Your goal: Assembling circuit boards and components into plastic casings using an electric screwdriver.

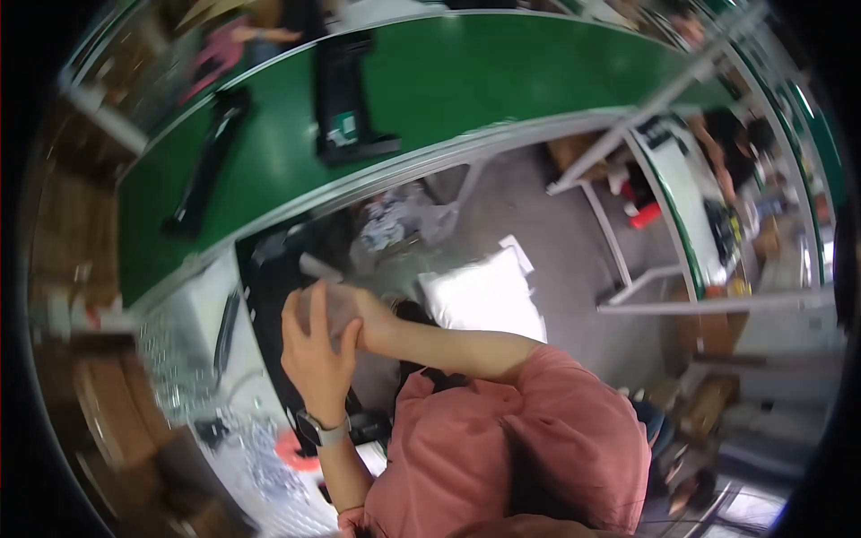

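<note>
My left hand (314,354), with a watch (323,430) on its wrist, is raised in front of a black surface, fingers curved and the thumb bent inward. My right hand (369,321) meets it from the right, its forearm crossing my chest. Between the two hands shows a roundish, pinkish, see-through patch (328,309); blur keeps me from naming it. The right fingers are mostly hidden behind the left ones. Nearby on the green bench lie a long black bar-like part (208,161) and a wider black part (341,99) with a label.
A metal-edged green bench (502,67) spans the far side. Clear plastic bags (404,220) and a white sheet-like item (484,291) are below it. Cardboard boxes (112,408) stand left, beside a white table (193,314). Another person (726,148) is at a right-hand bench.
</note>
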`<move>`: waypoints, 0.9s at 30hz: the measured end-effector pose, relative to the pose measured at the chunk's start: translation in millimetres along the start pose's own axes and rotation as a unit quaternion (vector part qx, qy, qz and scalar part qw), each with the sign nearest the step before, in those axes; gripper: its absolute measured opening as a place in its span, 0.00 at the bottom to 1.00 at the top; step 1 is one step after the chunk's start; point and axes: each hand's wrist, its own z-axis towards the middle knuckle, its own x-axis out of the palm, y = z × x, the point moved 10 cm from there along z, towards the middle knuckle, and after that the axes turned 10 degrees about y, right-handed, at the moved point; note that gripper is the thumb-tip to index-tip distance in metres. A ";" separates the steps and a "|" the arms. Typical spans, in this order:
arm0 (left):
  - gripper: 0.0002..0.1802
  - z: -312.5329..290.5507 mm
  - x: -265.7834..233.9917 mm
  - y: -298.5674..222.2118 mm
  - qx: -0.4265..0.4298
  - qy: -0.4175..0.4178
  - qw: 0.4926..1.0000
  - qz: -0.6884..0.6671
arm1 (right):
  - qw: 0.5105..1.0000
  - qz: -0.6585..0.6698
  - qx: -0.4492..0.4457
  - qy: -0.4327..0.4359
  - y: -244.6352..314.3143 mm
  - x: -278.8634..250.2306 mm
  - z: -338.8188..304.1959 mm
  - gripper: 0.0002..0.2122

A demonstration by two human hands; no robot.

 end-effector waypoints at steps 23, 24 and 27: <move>0.27 7.2 186.5 -7.9 -0.108 0.262 0.794 -0.538 | 0.622 -0.239 -0.597 -0.447 479.2 -200.4 -556.3 0.10; 0.27 4.8 187.6 -10.9 -0.108 0.264 0.795 -0.535 | 0.608 -0.244 -0.593 -0.469 478.8 -201.6 -568.1 0.09; 0.26 -7.8 212.5 -17.3 -0.178 0.307 0.730 -0.585 | 0.627 -0.222 -0.577 -0.475 475.1 -224.1 -582.6 0.10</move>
